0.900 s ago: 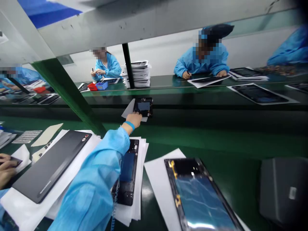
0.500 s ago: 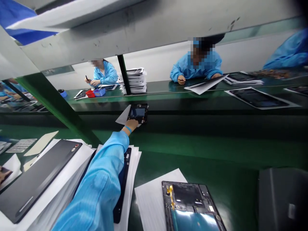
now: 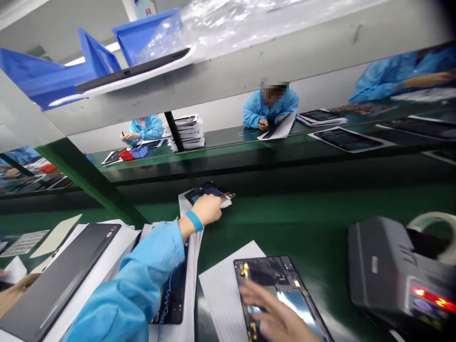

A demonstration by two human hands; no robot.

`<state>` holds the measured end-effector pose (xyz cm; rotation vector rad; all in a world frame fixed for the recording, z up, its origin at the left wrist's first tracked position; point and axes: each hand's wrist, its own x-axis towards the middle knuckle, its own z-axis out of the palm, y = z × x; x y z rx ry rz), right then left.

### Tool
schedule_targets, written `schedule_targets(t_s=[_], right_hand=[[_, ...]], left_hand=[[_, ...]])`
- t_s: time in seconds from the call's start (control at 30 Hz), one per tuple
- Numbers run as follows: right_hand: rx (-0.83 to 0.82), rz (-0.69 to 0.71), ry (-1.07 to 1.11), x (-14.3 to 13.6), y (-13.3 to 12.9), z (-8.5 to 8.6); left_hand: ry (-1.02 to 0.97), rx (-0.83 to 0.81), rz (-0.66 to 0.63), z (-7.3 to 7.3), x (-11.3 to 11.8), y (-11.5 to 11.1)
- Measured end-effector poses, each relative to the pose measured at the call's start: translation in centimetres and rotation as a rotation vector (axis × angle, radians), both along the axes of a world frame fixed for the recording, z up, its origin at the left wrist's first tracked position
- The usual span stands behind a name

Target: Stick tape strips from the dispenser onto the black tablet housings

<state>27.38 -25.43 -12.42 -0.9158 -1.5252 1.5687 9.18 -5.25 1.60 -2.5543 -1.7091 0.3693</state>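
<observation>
My left hand (image 3: 207, 210), with a blue band at its wrist, reaches out over the bench. Its fingers are closed on the near edge of an opened tablet (image 3: 204, 191) with white paper beneath it. My right hand (image 3: 272, 311) is blurred, fingers spread, over a second opened tablet (image 3: 265, 271). That one shows yellow flex cables and a shiny battery, and lies on white sheets (image 3: 223, 285). Under my left sleeve, a dark tablet part (image 3: 178, 297) rests on a paper stack.
A grey tablet (image 3: 67, 275) lies on papers at the left. A tape dispenser (image 3: 377, 266) with red digits stands at the right. Blue bins (image 3: 146, 35) sit on the shelf above. Across the bench, people in blue work beside a tablet stack (image 3: 188, 133).
My left hand has drawn the far tablet nearer, and it is now turned. My right hand has come into view over the near tablet. The view has shifted, showing more shelf and the dispenser.
</observation>
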Motion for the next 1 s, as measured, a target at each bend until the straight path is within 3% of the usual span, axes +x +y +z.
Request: schedule_targets(t_s=[0.07,0.13,0.23,0.33,0.4,0.47,0.53,0.6,0.7,0.8,0.93,1.0], right_hand=[[-0.327,-0.091,0.348,-1.2,1.4,1.5],[-0.476,-0.243,0.523,-1.7,2.2,2.6],[-0.545,-0.45,0.504,-1.3,1.6,2.8],[-0.574,-0.574,0.414,0.5,-0.5,2.2],[-0.532,-0.59,0.311,2.5,-1.9,2.2],[-0.432,-0.545,0.122,4.7,-3.1,2.8],[-0.306,-0.412,-0.078,6.9,-4.1,4.0],[-0.211,-0.261,-0.204,8.9,-4.7,5.4],[-0.12,-0.134,-0.272,10.8,-4.8,7.3],[-0.02,-0.055,-0.248,11.3,-3.8,8.4],[0.192,0.005,-0.311,11.3,-2.5,9.1],[0.361,-0.177,-0.453,12.0,-2.8,9.0]], left_hand=[[-0.03,-0.024,-0.083,-0.3,2.6,-4.5],[-0.059,-0.087,-0.177,-1.3,5.0,-9.2],[-0.09,-0.204,-0.32,-3.0,7.1,-15.3],[-0.162,-0.324,-0.474,-2.8,7.3,-18.7],[-0.308,-0.376,-0.574,-1.3,6.7,-18.8],[-0.467,-0.276,-0.601,0.6,6.0,-17.5],[-0.517,-0.106,-0.539,2.2,5.7,-15.3],[-0.473,-0.115,-0.474,3.0,5.7,-13.3],[-0.447,-0.546,-0.458,2.4,5.9,-12.3],[-0.573,-0.943,-0.363,0.5,6.0,-13.8],[-0.86,-1.085,-0.181,-1.1,5.7,-16.2],[-0.991,-1.036,-0.079,-1.3,5.0,-16.8]])
